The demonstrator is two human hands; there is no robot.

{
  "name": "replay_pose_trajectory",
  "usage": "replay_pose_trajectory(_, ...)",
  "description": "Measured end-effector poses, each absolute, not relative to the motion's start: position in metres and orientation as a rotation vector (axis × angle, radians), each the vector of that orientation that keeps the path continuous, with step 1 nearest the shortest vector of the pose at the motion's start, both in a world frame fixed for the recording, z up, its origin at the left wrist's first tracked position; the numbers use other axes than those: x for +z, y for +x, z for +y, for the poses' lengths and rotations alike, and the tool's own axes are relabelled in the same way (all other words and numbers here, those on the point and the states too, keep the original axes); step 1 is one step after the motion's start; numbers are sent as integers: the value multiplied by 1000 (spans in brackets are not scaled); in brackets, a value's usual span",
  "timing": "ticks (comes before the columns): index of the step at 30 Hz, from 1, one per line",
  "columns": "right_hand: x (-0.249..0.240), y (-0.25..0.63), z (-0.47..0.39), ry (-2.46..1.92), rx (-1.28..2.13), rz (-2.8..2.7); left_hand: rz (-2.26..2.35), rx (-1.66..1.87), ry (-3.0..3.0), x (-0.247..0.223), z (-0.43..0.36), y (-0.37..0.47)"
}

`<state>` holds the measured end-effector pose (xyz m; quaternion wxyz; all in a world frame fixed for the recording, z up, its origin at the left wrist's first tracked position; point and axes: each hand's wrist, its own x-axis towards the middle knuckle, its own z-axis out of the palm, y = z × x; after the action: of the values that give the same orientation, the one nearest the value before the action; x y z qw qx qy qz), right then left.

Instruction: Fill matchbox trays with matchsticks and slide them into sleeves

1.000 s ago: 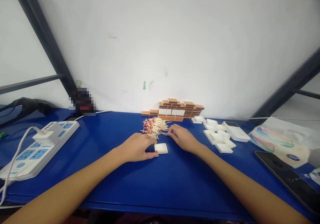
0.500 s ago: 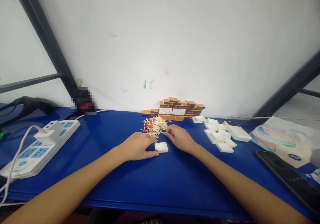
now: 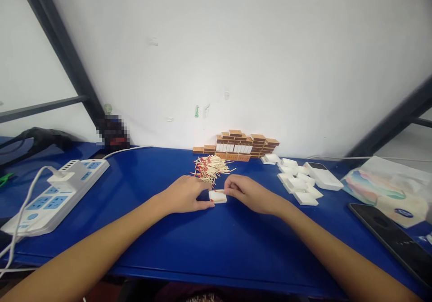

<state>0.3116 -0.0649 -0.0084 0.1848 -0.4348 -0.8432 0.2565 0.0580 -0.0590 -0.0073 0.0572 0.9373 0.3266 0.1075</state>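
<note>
A small white matchbox tray (image 3: 218, 197) lies on the blue table with a few red-tipped matches in it. My left hand (image 3: 189, 195) holds the tray's left end between thumb and fingers. Just above the tray's right side, my right hand (image 3: 248, 193) pinches a match (image 3: 219, 191), its red head pointing left. Behind both hands is a loose pile of matches (image 3: 211, 168). Brown matchboxes (image 3: 258, 145) stand stacked against the wall, with a row of white ends among them.
Several white trays (image 3: 297, 184) lie to the right, beside a white device (image 3: 323, 176), a tissue pack (image 3: 388, 191) and a dark phone (image 3: 391, 239). On the left are a power strip (image 3: 64, 198) with cables and a black strap (image 3: 40, 142). The table's front edge (image 3: 202, 277) runs below.
My right hand has moved from the edge of the match pile toward me, with a match now in its fingers above the tray. My left hand stays at the tray.
</note>
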Motion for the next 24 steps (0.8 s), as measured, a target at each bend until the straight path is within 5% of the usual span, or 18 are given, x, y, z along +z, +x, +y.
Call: replay_pose_trajectory(24,-39,338,-21,-1375,295,-2197,936,325,2803,-6,-66,63)
